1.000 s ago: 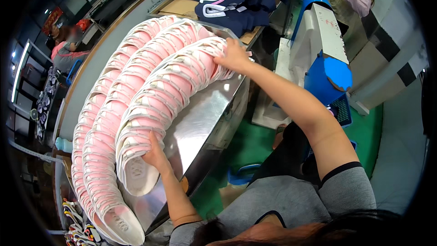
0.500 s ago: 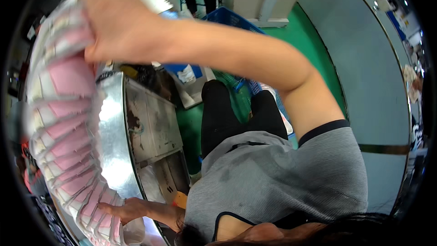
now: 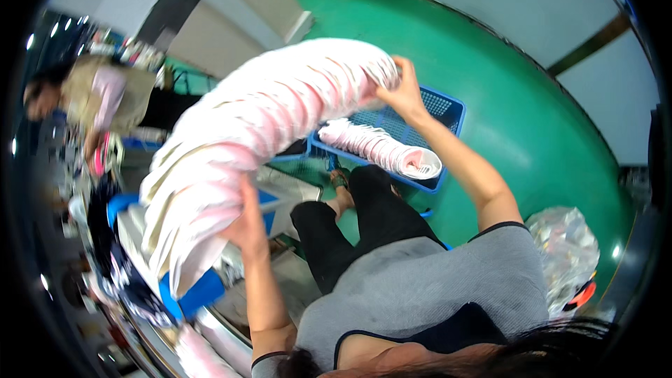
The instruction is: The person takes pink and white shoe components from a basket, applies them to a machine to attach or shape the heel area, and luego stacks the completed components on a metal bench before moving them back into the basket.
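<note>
A long, curved stack of nested white-and-pink pieces (image 3: pixel 259 119) arches in front of me, held up off the table. What kind of pieces they are I cannot make out. My right hand (image 3: pixel 404 91) grips the stack's far right end, above the blue basket. Under the nearer left end, my left hand (image 3: pixel 246 220) is closed against the pink inner side, its fingers partly hidden. Below the right end, a similar white-and-pink stack (image 3: pixel 381 148) lies in the blue plastic basket (image 3: pixel 456 113).
A clear bag of scraps (image 3: pixel 565 252) stands on the green floor (image 3: pixel 511 126) to my right. At the left are a metal-topped table (image 3: pixel 217 329), a blue container (image 3: pixel 192 295) and another pink-and-white stack (image 3: pixel 199 350). Another person (image 3: pixel 115 94) works at the far left.
The stack has swung from above the metal table at the left over toward the basket, both hands still on it. My view has turned right, bringing the basket and the scrap bag into sight.
</note>
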Motion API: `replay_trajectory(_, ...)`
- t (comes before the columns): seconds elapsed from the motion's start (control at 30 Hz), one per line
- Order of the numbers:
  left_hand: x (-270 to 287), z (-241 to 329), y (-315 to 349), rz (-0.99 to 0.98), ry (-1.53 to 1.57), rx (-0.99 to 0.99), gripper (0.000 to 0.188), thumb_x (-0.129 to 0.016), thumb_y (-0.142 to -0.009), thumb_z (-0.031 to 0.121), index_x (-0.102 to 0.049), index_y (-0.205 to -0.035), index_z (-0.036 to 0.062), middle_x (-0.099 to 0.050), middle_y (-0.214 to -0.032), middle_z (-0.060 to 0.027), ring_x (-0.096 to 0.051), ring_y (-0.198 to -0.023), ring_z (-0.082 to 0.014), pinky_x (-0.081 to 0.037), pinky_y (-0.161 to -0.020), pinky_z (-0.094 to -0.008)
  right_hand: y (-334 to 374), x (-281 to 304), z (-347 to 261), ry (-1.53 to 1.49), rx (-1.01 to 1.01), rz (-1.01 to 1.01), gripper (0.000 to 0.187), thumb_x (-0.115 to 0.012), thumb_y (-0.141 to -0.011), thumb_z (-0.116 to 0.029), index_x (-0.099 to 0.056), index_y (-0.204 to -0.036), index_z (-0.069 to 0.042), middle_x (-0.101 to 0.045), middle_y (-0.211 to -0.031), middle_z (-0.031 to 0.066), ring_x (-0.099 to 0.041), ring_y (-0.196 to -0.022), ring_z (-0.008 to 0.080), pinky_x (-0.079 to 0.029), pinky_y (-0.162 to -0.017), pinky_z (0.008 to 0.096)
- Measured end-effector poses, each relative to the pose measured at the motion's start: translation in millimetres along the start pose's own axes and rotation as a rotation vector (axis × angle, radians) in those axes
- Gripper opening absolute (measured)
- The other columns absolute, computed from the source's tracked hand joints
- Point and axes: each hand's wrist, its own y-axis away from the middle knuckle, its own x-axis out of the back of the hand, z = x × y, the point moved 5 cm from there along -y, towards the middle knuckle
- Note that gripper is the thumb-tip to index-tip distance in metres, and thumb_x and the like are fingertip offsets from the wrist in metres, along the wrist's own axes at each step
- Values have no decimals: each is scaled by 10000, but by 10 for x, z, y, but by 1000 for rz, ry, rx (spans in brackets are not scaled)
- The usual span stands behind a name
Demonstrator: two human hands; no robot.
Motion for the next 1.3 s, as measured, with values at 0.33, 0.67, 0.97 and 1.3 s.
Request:
replay_trajectory(0.33, -3118, -2524, -509, -641, -388, -361, 519, -750, -692, 268, -597, -1083, -37, -625, -1089, -187, -548, -1070, -363, -338, -968, -450, 995, 540, 3178, 594, -777, 215, 734, -804, -574, -316, -498, -1179, -35, -496, -1161, 186, -478, -1075, 377, -397, -936, 437)
replay_trajectory(0.67, -4991, -4337, 328, -960, -559, -69, 620, -745, -640, 367, -518, -1012, -75, -626, -813, -220, -610, -751, -375, -460, -730, -450, 1077, 792, 4615, 1018, -1086, 218, 831, -826, -529, -351, -458, -1216, -63, -450, -1223, 181, -444, -1087, 432, -381, -917, 520)
replay_trajectory(0.97, -5988, -5923, 940, -1130, -538, -163, 627, -748, -675, 400, -488, -1028, -49, -642, -828, -197, -626, -778, -359, -473, -745, -427, 1143, 489, 5654, 1294, -1049, 236, 879, -776, -588, -352, -354, -1277, -7, -372, -1309, 239, -387, -1140, 491, -304, -972, 568)
replay_trajectory(1.3, -4524, -5058, 483, -1064, -340, -216, 527, -685, -764, 204, -493, -1203, -16, -459, -1246, -256, -446, -1145, -426, -361, -976, -461, 1768, -347, 4698, 1025, -447, -803, 824, -737, -656, -145, -331, -1363, -26, -373, -1368, 190, -319, -1308, 349, -276, -1061, 491)
